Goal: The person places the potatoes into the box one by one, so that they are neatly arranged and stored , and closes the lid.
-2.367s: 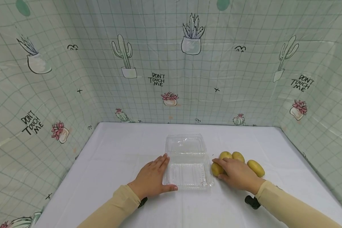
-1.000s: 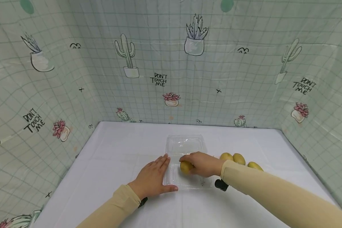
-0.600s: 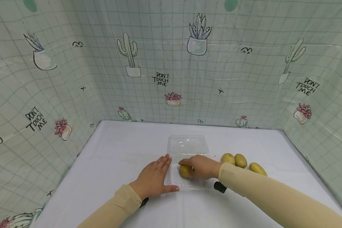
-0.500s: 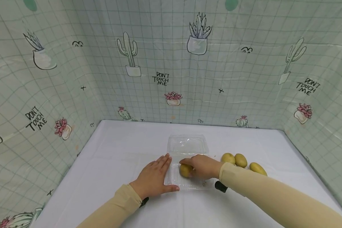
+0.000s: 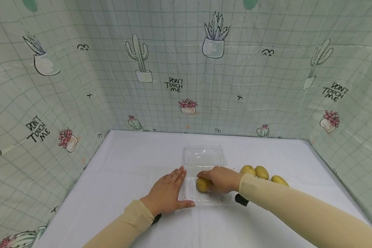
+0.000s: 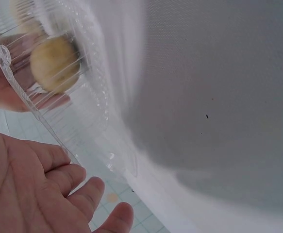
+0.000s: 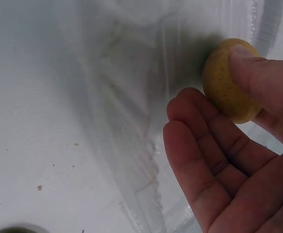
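Observation:
A clear plastic clamshell box (image 5: 190, 196) lies on the table with its lid (image 5: 203, 155) folded back. My right hand (image 5: 221, 179) pinches a yellow potato (image 5: 202, 185) over the box's base; in the right wrist view the thumb and a finger hold that potato (image 7: 228, 82) while the other fingers extend loosely beside it. Whether the potato touches the box floor I cannot tell. My left hand (image 5: 165, 193) rests at the box's left edge, fingers straight and thumb spread along the front. The left wrist view shows the potato (image 6: 55, 64) through the clear wall.
To the right of the box sit more potatoes: one (image 5: 248, 169) beside another (image 5: 261, 172), and a longer one (image 5: 279, 180) partly behind the right sleeve. A white cloth covers the table (image 5: 127, 155). Patterned fabric (image 5: 161, 62) hangs around the back and sides.
My right hand has gripped a potato from the group on the right and carried it left over the box. Lately it has barely shifted. The left hand has stayed at the box's edge.

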`<state>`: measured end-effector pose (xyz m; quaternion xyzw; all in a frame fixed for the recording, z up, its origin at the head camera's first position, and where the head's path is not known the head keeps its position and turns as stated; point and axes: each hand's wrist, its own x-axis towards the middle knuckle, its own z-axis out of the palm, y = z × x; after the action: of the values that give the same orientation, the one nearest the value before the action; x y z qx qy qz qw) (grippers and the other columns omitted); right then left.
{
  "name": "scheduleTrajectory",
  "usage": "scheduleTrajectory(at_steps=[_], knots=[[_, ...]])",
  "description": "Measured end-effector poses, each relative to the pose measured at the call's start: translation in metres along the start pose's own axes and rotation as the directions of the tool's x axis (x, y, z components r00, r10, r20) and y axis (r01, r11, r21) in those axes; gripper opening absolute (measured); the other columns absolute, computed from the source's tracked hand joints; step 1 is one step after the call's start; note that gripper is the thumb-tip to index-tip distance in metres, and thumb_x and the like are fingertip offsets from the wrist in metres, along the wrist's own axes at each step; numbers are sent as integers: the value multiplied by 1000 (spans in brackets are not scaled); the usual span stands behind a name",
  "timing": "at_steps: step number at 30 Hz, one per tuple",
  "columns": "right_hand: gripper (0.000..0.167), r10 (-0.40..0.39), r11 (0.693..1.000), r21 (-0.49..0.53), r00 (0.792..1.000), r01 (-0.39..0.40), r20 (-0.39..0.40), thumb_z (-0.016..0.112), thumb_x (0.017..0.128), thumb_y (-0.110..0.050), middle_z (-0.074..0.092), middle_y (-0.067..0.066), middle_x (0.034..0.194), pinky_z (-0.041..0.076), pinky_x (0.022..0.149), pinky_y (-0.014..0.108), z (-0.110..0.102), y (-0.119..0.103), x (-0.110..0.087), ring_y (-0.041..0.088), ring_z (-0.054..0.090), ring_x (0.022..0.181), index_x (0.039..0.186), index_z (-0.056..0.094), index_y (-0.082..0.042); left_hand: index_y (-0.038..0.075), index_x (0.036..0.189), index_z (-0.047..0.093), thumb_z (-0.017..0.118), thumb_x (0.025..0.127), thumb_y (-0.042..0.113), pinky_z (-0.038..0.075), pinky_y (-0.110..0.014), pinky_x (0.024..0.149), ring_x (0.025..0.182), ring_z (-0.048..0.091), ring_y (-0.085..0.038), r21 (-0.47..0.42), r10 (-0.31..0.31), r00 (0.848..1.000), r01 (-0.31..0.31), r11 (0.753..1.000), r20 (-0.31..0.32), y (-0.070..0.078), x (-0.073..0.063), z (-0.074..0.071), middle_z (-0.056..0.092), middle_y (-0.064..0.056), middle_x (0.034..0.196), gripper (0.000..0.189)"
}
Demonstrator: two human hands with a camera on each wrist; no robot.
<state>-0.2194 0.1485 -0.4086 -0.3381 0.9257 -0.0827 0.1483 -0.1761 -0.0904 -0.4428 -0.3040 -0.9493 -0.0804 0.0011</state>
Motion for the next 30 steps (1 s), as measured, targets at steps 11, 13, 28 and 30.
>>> scheduleTrajectory(at_steps=[11,13,28,30], knots=[[50,-9,1000,-8,1000,9,5,74,93,-24,68,-4,115,48,97,37,0,-5,16,12,60,93,139,58,-13,-2,154,32,52,85,79,34,-46,112,145,31,-31,11,19,1000,-19,1000,-20,-1,2,1,26,-17,161,108],[51,-9,1000,-16,1000,9,-2,74,93,-25,68,-3,116,48,98,38,0,-8,18,13,61,95,140,58,-14,-2,153,33,53,85,78,35,-46,112,144,32,-31,5,22,999,-22,1000,-25,0,1,1,27,-17,160,108],[52,16,998,-54,1000,-17,-19,74,92,-28,70,-3,111,50,96,40,3,-10,20,15,64,98,139,57,-16,-2,154,32,53,86,76,34,-46,112,144,32,-30,-26,6,1000,-6,1000,-3,-1,-1,-1,27,-19,160,106],[52,6,998,-60,1000,-7,-25,74,92,-28,70,-3,111,50,95,39,4,-10,22,15,64,98,140,57,-15,-2,154,32,53,86,77,34,-45,112,145,31,-30,-32,8,1000,-8,999,-2,-1,-1,-1,27,-19,160,106]])
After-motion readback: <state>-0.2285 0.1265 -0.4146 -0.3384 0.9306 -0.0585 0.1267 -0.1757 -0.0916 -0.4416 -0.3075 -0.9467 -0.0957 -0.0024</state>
